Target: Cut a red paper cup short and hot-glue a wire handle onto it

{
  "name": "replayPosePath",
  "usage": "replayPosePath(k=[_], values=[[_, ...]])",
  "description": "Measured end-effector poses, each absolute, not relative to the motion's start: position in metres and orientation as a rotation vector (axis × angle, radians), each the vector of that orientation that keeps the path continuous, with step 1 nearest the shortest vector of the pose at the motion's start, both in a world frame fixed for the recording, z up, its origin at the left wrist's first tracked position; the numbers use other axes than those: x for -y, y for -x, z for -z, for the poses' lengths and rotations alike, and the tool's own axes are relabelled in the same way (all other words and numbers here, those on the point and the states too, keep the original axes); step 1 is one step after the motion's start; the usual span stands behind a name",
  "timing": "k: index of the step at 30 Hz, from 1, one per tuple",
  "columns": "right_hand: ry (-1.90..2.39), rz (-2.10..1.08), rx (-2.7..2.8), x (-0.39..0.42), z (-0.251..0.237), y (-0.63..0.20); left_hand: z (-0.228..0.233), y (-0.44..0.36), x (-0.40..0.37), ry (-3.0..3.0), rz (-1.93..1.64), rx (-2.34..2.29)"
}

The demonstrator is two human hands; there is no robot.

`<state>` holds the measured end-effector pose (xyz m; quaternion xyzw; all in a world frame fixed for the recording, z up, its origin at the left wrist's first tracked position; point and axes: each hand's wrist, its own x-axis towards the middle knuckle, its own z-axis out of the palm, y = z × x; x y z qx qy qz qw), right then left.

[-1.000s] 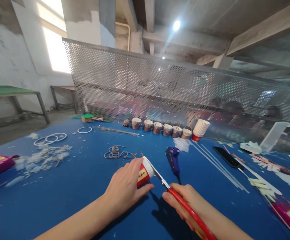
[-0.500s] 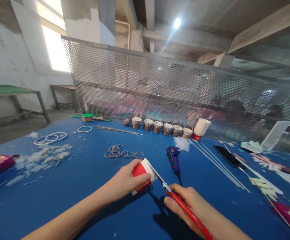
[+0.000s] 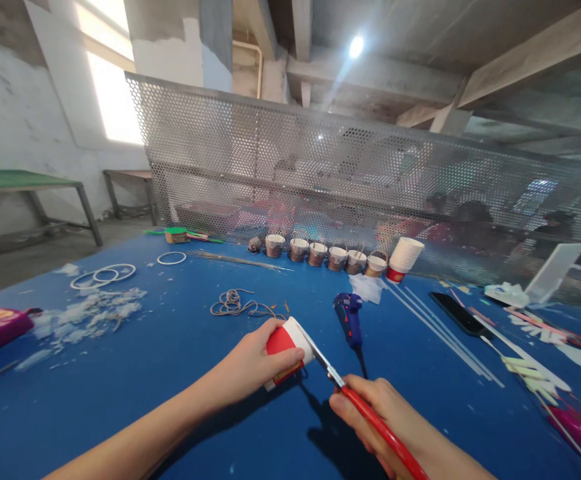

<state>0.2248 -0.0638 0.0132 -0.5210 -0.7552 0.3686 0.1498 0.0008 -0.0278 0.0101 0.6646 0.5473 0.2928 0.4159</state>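
Scissors (image 3: 343, 393), red-handled, are gripped in the right hand (image 3: 377, 417), fingers closed about the handles; blades reach up-left and meet the white rim of a red paper cup (image 3: 285, 350); left hand (image 3: 250, 367) is wrapped round that cup, holding it on its side just above the blue table (image 3: 170, 353). Judged step: a cut into the cup at its rim, under way; whether the blades have bitten the wall cannot be told; the next move appears to call for the cup held steady while the blades close along its side. Clearances: blue glue gun (image 3: 349, 320) lies just beyond the blades, its cord trailing toward the right hand; coil of twine (image 3: 235, 305) near the cup; open tabletop lies left of the left forearm; perforated metal screen (image 3: 320, 167) bounds the far edge, a row of small cups (image 3: 320, 253) before it.
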Motion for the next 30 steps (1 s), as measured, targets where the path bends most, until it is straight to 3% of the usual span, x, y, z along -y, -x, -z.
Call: replayPosePath(k=[9, 19, 25, 30], values=[[1.556, -1.047, 2.244, 0.063, -0.029, -0.222, -0.013, -0.005, 0.033, -1.791, -0.693, -1.421], [1.647, -1.3, 2.063, 0.061, -0.018, -0.223, -0.007, -0.005, 0.031, -1.934, -0.699, -1.499], [1.588, -1.219, 2.116, 0.059, -0.024, -0.223, -0.001, -0.007, 0.032, -2.074, -0.673, -1.588], [1.765, -1.289, 2.004, 0.061, -0.022, -0.216, -0.001, -0.006, 0.032, -2.107, -0.686, -1.617]])
